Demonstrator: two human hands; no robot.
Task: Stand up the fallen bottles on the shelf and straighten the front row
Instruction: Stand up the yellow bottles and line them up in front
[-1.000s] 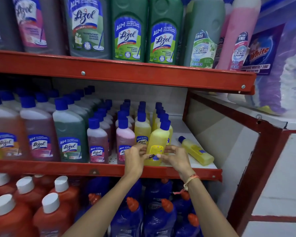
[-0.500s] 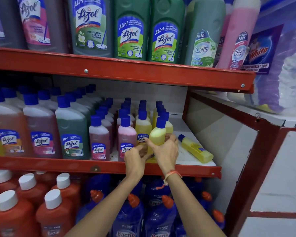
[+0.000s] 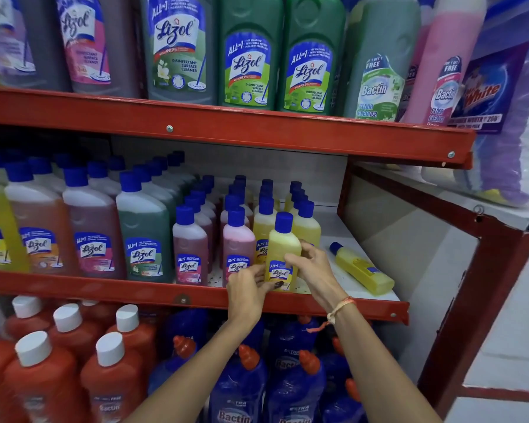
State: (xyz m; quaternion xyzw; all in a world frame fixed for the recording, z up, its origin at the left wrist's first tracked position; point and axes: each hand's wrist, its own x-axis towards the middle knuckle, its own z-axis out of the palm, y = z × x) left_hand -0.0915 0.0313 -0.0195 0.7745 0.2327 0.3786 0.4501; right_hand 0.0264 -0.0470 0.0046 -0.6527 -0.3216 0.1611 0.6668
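Observation:
A small yellow bottle with a blue cap (image 3: 283, 248) stands upright at the front of the middle shelf (image 3: 165, 293), its label facing me. My left hand (image 3: 247, 293) touches its lower left side and my right hand (image 3: 313, 270) wraps its right side. Another yellow bottle (image 3: 362, 270) lies on its side on the shelf to the right, cap pointing back-left. Left of the held bottle, a pink bottle (image 3: 237, 248) and a maroon bottle (image 3: 190, 248) stand in the front row.
Larger Lizol bottles (image 3: 144, 236) fill the shelf's left part. Big bottles (image 3: 248, 53) stand on the red shelf above. Red (image 3: 40, 374) and blue Bactin bottles (image 3: 239, 392) sit below. A red frame post (image 3: 458, 315) bounds the right side.
The yellow bottle, tilted a second ago, now stands upright with its label turned to the front. My right hand has shifted from in front of it to its right side.

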